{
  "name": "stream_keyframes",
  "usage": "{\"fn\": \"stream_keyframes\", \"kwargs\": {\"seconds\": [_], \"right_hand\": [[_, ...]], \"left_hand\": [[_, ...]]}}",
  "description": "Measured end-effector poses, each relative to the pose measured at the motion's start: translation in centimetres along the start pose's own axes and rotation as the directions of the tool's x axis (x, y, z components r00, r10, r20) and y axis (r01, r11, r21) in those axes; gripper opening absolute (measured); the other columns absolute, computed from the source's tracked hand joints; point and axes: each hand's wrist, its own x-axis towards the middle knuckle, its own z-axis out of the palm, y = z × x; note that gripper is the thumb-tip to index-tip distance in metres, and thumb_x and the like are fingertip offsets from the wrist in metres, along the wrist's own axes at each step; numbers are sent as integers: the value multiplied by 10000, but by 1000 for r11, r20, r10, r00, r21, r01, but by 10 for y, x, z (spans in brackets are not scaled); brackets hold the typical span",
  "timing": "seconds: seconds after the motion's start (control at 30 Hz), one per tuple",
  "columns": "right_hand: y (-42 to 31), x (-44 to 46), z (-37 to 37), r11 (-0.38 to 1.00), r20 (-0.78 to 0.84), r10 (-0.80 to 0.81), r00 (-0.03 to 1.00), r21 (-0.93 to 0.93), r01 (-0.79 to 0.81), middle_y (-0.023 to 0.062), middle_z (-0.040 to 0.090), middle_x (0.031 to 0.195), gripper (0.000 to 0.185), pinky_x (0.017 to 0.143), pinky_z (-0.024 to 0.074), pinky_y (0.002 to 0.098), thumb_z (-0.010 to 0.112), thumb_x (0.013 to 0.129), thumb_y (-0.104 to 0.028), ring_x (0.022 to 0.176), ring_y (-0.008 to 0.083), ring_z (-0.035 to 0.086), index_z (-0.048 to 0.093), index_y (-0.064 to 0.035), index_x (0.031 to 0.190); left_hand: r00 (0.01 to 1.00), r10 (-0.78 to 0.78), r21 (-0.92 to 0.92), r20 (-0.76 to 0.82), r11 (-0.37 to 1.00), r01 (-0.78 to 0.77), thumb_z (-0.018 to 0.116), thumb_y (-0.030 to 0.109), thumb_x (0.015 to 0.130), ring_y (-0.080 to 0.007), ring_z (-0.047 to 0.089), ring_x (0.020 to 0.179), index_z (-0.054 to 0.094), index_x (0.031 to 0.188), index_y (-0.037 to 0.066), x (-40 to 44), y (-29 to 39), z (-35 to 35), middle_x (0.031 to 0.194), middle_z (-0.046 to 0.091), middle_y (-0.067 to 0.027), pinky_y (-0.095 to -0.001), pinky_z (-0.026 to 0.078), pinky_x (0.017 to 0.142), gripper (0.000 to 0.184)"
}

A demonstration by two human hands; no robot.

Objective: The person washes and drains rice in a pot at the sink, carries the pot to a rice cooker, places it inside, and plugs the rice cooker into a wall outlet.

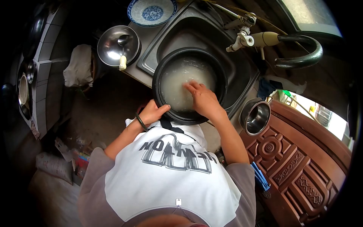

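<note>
A large black pot sits at the front edge of the sink, partly over the basin. Cloudy, whitish water fills much of it, and what lies at the bottom cannot be made out. My left hand grips the pot's near-left rim, thumb on top, with a dark bangle on the wrist. Over the pot's right side reaches my right hand, its fingers bent a little apart and the tips dipping into the water. Nothing shows in that hand.
Behind the pot lies the steel sink, with a tap at upper right. A metal bowl holding a spoon and a blue-and-white bowl stand left. A steel pot and carved brown panel are right.
</note>
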Motion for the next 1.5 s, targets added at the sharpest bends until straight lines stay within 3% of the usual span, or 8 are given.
{"fn": "stream_keyframes", "kwargs": {"seconds": [0.27, 0.6, 0.73, 0.93, 1.07, 1.17, 1.27, 1.5], "right_hand": [[37, 38, 19, 964, 37, 259, 965, -64, -257, 171, 443, 1387, 597, 949, 474, 450, 572, 738, -16, 1180, 381, 500, 535, -159, 1316], [-25, 0, 14, 981, 432, -2, 902, -175, 86, 86, 521, 1341, 399, 1077, 260, 582, 549, 755, -93, 1310, 338, 395, 705, -209, 1103], [-8, -13, -22, 984, 501, 173, 848, -116, -132, 65, 591, 1247, 417, 1076, 322, 469, 550, 710, -18, 1158, 304, 538, 730, -201, 1039], [12, 6, -16, 973, 80, 223, 972, -80, -217, 99, 626, 1124, 470, 917, 472, 405, 542, 707, -1, 1067, 335, 580, 674, -159, 1130], [-8, 18, 25, 967, 85, 48, 995, -252, -25, 108, 619, 1107, 410, 915, 462, 420, 566, 744, -48, 1085, 324, 564, 664, -147, 1130], [-12, 1, 19, 993, 196, -109, 975, -32, 117, 97, 642, 1056, 352, 920, 443, 421, 578, 767, -55, 1063, 303, 565, 679, -138, 1094], [-4, -13, 10, 996, -77, -29, 997, 85, 36, 84, 670, 981, 261, 916, 436, 422, 601, 796, -82, 1052, 296, 569, 698, -113, 1037], [-8, -32, 25, 995, -18, 23, 1000, -97, -24, 81, 691, 977, 157, 1000, 367, 420, 621, 845, -190, 1153, 308, 530, 727, -76, 859]], "left_hand": [[999, -27, 20, -34, 999, 28, 601, 122, 878, -99, 582, 848, 611, 1106, -65, -6, 18, 4, 977, 659, -63, -262, 479, 730, 295], [998, -25, 5, -64, 1000, 25, 632, 162, 870, -38, 413, 531, 638, 978, 1, 3, 1, 2, 689, 549, 40, -236, 305, 446, 194], [998, -24, -13, -63, 1000, 23, 630, 168, 874, -38, 428, 554, 632, 1009, -5, 1, 5, 3, 722, 565, 30, -234, 317, 456, 219], [1000, 17, -29, -23, 999, -18, 598, 142, 887, -24, 465, 607, 608, 1069, 10, 0, 11, 5, 794, 597, 33, -209, 350, 487, 225], [1000, -11, 21, -11, 1000, 11, 585, 133, 891, -20, 476, 613, 598, 1085, 16, 0, 10, 2, 812, 605, 36, -198, 355, 493, 227], [999, 34, -58, -9, 998, -34, 586, 125, 886, -21, 480, 611, 606, 1068, 15, 0, 8, 4, 812, 608, 32, -196, 354, 494, 214], [1000, 6, -61, -27, 998, -8, 583, 115, 876, -22, 483, 612, 616, 1044, 11, -4, 16, 5, 805, 610, 28, -195, 358, 498, 200], [999, -21, -52, -42, 998, 19, 578, 126, 867, -14, 418, 543, 623, 955, 22, -6, 23, 9, 749, 581, 36, -196, 295, 437, 144]]}}
